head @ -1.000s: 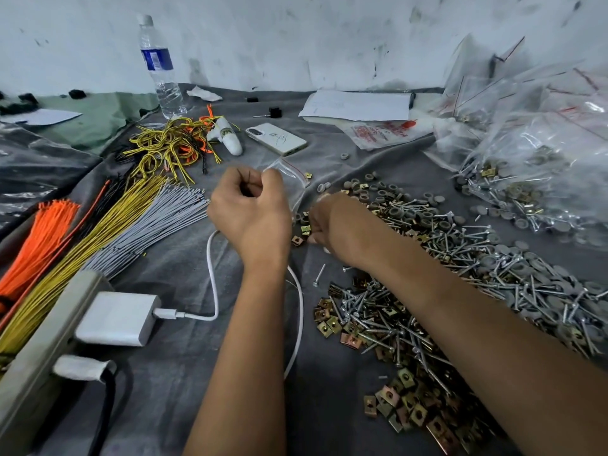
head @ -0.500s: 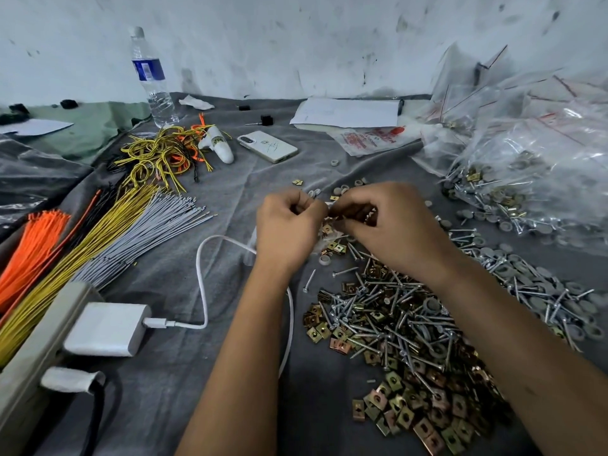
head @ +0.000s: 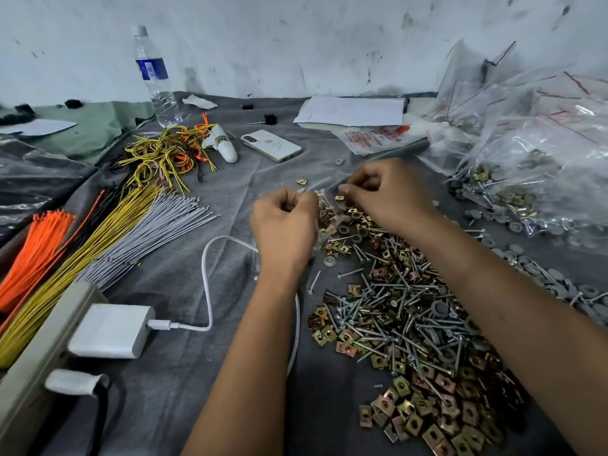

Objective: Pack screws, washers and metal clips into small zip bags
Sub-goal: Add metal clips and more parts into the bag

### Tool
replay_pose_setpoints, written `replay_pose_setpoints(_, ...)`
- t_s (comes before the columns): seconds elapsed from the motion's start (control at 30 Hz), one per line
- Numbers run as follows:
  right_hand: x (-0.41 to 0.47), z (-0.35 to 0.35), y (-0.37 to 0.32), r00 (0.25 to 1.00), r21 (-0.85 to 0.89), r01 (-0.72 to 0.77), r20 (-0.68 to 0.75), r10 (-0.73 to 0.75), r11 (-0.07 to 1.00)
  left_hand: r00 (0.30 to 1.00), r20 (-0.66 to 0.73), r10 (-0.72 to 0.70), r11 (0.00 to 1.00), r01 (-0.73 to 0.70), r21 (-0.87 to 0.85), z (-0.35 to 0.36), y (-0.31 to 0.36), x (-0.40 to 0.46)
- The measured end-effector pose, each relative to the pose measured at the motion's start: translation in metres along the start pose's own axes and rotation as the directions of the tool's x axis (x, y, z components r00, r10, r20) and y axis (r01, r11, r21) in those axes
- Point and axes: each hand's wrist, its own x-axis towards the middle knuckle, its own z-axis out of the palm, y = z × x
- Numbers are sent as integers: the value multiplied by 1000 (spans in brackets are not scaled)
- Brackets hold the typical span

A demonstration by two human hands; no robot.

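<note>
Your left hand (head: 284,225) and right hand (head: 386,192) both have their fingers curled, pinching the top edge of a small clear zip bag (head: 329,213) stretched between them. That bag hangs just above the far end of the big pile of screws, washers and metal clips (head: 411,324), and brass clips show through its plastic. Take that pile as your landmark: filled zip bags (head: 526,172) are heaped beyond it to the right, a white charger (head: 113,330) with its cable lies to its left, bundles of cut wires (head: 108,238) sit further left, and a phone (head: 271,145) rests behind it beside a water bottle (head: 156,77)
</note>
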Motion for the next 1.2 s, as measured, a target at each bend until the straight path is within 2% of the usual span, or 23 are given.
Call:
replay_pose_setpoints(0.1,20,15,8,994,-264,43,104,-15,964,999,-22,24,999,-25,-27,3,2,-3)
replay_pose_setpoints(0.2,37,25,7,982,-381,125,181,-59,916,999,-31,22,994,-25,-104,6,3,-5)
replay_pose_setpoints(0.27,46,30,5,973,-466,133,228,-27,875,1000,-17,-6,980,2,-199,5,3,-5)
replay_pose_setpoints(0.37,52,34,3,964,-545,149,266,2,825,995,33,-97,920,102,-379,2,5,-4)
replay_pose_setpoints(0.47,52,30,-1,954,-554,143,297,34,820,959,176,-221,719,282,-636,1,7,-1)
replay_pose_setpoints(0.63,36,23,0,936,-593,177,348,52,785,882,398,-252,244,455,-856,-8,15,-3)
replay_pose_setpoints(0.67,33,21,2,937,-599,172,345,57,782,871,413,-265,184,466,-865,-9,15,-3)
replay_pose_setpoints(0.73,28,15,6,942,-590,145,328,71,794,853,433,-292,142,487,-862,-11,14,-2)
replay_pose_setpoints(0.8,25,10,6,945,-572,137,319,66,809,841,445,-307,175,510,-842,-11,15,-3)
replay_pose_setpoints(0.87,26,8,6,946,-559,127,316,69,819,874,388,-293,310,471,-826,-8,17,-5)
replay_pose_setpoints(0.93,29,8,5,951,-551,107,299,77,827,926,289,-241,461,371,-806,-4,16,-4)
replay_pose_setpoints(1.0,31,11,5,953,-557,101,293,82,824,952,220,-212,553,302,-776,-2,15,-3)
replay_pose_setpoints(1.13,33,19,7,962,-538,47,250,107,842,955,194,-226,570,291,-768,0,11,-1)
replay_pose_setpoints(1.2,32,17,2,953,-533,49,277,120,844,956,173,-237,599,284,-749,1,8,-1)
